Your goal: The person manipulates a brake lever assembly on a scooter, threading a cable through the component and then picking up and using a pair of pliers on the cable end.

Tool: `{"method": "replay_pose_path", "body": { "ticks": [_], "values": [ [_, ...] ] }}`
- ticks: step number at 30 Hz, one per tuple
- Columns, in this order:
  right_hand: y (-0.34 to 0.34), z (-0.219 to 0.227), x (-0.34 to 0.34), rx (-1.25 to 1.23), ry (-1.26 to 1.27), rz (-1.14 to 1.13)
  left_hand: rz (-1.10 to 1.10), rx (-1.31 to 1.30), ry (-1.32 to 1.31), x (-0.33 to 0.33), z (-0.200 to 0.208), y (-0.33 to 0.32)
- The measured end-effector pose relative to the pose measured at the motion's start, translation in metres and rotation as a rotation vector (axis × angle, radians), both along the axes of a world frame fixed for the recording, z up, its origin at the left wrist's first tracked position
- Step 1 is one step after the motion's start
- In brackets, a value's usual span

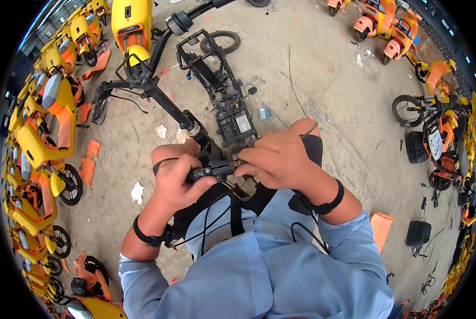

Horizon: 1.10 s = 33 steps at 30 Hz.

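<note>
Seen from above, a person in a light blue, buttoned shirt (243, 266) works with two bare hands above the lap. A small, black, elongated component (219, 170) spans the gap between the hands, directly to the right of the left hand and directly to the left of the right hand. The left hand (178, 182) is curled around the component's left end, with the thumb lying along its near side. The right hand (274, 161) is narrowed to a pinch, its thumb and fingertips at the component's right end. A thin, dark, straight rod (310, 129) sticks out beyond the back of the right hand; what it belongs to is hidden.

Just beyond the hands, a black metal scooter frame (216, 87) lies on the grey concrete floor (349, 133). Beyond the left hand, a black steering column with handlebars (169, 103) slants away to the upper left. Farther off, past the frame, lies a black-tyred wheel (232, 41). Well to the left of the left hand stand rows of yellow-and-orange scooters (49, 127); crumpled white paper (137, 193) lies nearer that hand.
</note>
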State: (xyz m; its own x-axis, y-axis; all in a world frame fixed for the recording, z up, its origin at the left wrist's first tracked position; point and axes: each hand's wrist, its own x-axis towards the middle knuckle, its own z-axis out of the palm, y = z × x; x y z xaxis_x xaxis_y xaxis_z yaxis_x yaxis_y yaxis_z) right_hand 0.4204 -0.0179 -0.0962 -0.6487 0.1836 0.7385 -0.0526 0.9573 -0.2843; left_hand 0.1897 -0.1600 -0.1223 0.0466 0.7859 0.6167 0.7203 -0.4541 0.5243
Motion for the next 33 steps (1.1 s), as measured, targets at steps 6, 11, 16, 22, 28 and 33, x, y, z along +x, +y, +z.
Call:
{"method": "replay_pose_path", "body": {
  "ticks": [6,11,16,22,28,33],
  "values": [
    [0.007,0.000,0.000,0.041,-0.207,-0.052,0.114,-0.100,0.457,0.005,0.036,0.006],
    [0.009,0.010,-0.011,0.203,-0.484,0.005,0.077,-0.337,0.530,0.008,0.021,0.003],
    [0.011,0.013,-0.013,0.221,-0.480,0.014,0.096,-0.380,0.461,0.010,0.021,0.002],
    [0.002,0.014,-0.019,0.283,-0.440,0.043,0.061,-0.221,0.323,0.023,0.030,0.005],
    [-0.011,0.015,-0.025,0.350,-0.376,0.146,-0.287,-0.625,0.008,0.017,0.029,0.011],
    [-0.014,0.019,-0.008,0.094,-0.657,0.162,-0.403,-0.896,-0.192,0.014,0.026,0.012]
  ]
}}
